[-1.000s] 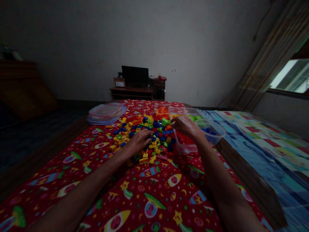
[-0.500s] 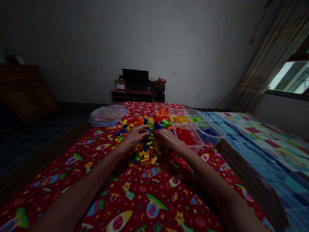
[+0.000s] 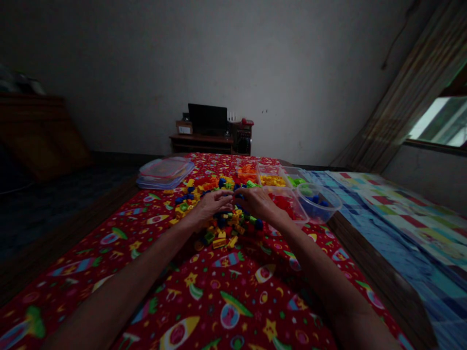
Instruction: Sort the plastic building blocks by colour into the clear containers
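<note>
A: Starting at the near edge, how are the hands posed?

B: Two forearms [image 3: 315, 262] enter from below and converge above a red printed cloth [image 3: 215, 294] covering the counter [image 3: 381, 279]. The left hand [image 3: 213, 204] is palm down, its fingers reaching forward and rightward with narrow gaps between them. The right hand [image 3: 255, 201] is arched, its fingers bent inward and down. Their fingertips nearly meet.

A: Does either hand grip anything?

B: One cannot tell; the fingertips are dim and overlap the toy bricks [image 3: 220, 241] behind them.

A: Where do these bricks lie?

B: In one loose heap on the cloth, beneath and around both hands: yellow, blue, green, red and orange, too crowded to count.

A: And the clear containers?

B: Five, at the heap's right and far right. Nearer are the red-brick container [image 3: 300, 222] and the rounded blue-brick tub [image 3: 321, 215]; beyond, one each for yellow, green and orange.

A: Left of the heap?

B: One stack of flat lids [image 3: 166, 175], their number unclear.

A: Any writing farther off?

B: One box [image 3: 184, 127] bears one white label, too small to read, beside one dark monitor [image 3: 207, 118].
</note>
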Available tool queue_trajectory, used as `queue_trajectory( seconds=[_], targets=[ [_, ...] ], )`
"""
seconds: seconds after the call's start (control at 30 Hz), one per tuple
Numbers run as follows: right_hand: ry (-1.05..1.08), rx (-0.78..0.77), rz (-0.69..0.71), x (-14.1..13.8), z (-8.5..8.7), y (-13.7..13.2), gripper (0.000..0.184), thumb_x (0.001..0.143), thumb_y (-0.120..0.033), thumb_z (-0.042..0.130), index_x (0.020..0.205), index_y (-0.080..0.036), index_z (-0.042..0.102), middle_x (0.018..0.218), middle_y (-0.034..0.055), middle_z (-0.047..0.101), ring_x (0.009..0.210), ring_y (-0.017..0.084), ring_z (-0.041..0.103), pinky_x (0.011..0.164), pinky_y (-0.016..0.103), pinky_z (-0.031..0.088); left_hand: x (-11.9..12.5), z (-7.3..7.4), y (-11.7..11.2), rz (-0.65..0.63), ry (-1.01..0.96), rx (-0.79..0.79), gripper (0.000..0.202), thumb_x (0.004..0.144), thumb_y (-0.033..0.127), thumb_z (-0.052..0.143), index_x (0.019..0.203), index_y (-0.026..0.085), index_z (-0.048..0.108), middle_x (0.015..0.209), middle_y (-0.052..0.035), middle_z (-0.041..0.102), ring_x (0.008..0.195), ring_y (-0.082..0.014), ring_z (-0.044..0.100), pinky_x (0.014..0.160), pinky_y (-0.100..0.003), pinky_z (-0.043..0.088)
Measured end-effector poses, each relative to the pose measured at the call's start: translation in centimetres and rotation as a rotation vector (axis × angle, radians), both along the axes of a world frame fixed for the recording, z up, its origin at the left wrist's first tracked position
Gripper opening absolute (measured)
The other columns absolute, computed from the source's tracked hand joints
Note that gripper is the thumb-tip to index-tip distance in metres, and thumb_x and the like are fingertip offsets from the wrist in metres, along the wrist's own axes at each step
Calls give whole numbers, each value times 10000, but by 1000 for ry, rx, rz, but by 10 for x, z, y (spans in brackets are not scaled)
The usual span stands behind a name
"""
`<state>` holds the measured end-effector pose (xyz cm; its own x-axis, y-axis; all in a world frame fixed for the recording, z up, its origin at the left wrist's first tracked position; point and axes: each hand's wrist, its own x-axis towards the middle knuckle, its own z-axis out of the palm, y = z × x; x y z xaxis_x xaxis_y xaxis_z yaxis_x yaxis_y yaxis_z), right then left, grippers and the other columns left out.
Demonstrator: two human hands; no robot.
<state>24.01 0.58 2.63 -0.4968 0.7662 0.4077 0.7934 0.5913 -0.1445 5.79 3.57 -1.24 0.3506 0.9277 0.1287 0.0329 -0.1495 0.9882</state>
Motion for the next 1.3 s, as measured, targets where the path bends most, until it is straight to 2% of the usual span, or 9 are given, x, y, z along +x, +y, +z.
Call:
queue_trajectory(
  seconds=[0.17,0.37,0.5,0.6,0.67,0.83,1.0,1.17,1.3],
  targets=[
    [7,117,-279,40,24,7,254,894,-271,492,1058,-199,672,835,67,697,688,152,576,606,243,325,-17,13,6,103,144,135,459,631,504,710,909,139,685,772,-49,716,722,-211,678,718,-348,548],
    [32,198,-698,112,41,13,283,868,-315,493,1047,-211,686,915,87,712,835,209,627,698,286,409,-38,17,14,239,327,262,405,716,436,584,960,134,700,803,-60,734,781,-234,683,724,-334,536],
    [-23,71,-916,153,42,6,275,851,-305,502,999,-190,704,949,116,710,904,246,631,705,304,420,-40,15,11,306,576,386,353,745,384,531,950,173,726,838,-47,747,798,-232,681,756,-318,522],
    [-73,-127,-943,172,41,1,261,853,-311,514,909,-154,715,824,124,709,835,239,644,686,297,419,-40,14,12,356,685,472,319,757,352,515,912,189,741,898,-45,751,823,-228,679,813,-315,510],
    [-59,-178,-921,174,42,0,279,866,-324,506,903,-142,714,736,110,697,774,219,645,679,287,418,-42,13,15,381,718,489,314,755,318,505,909,182,743,939,-56,747,847,-230,679,830,-313,508],
    [22,-9,-837,148,50,1,293,875,-310,474,975,-175,713,765,86,707,757,192,634,671,266,411,-55,14,23,380,811,489,326,727,249,512,955,182,735,1030,-68,729,921,-238,671,834,-299,508],
    [-20,74,-655,99,51,2,294,882,-302,456,1009,-208,703,855,80,714,761,177,611,649,249,389,-62,14,25,223,1019,430,333,679,204,563,961,197,739,1006,-63,737,910,-253,675,806,-293,509],
    [-190,43,-444,44,40,-4,296,882,-199,418,891,-168,712,822,104,694,665,151,554,586,248,307,-58,13,24,225,1089,477,326,682,206,571,960,205,742,984,-69,739,875,-251,675,789,-295,506],
    [-247,-42,-271,9,24,-12,288,875,-150,407,851,-144,694,751,88,657,561,107,445,536,260,224,-58,15,24,263,987,454,359,673,253,581,997,204,727,1014,-56,730,849,-239,672,784,-295,514]
  ],
)
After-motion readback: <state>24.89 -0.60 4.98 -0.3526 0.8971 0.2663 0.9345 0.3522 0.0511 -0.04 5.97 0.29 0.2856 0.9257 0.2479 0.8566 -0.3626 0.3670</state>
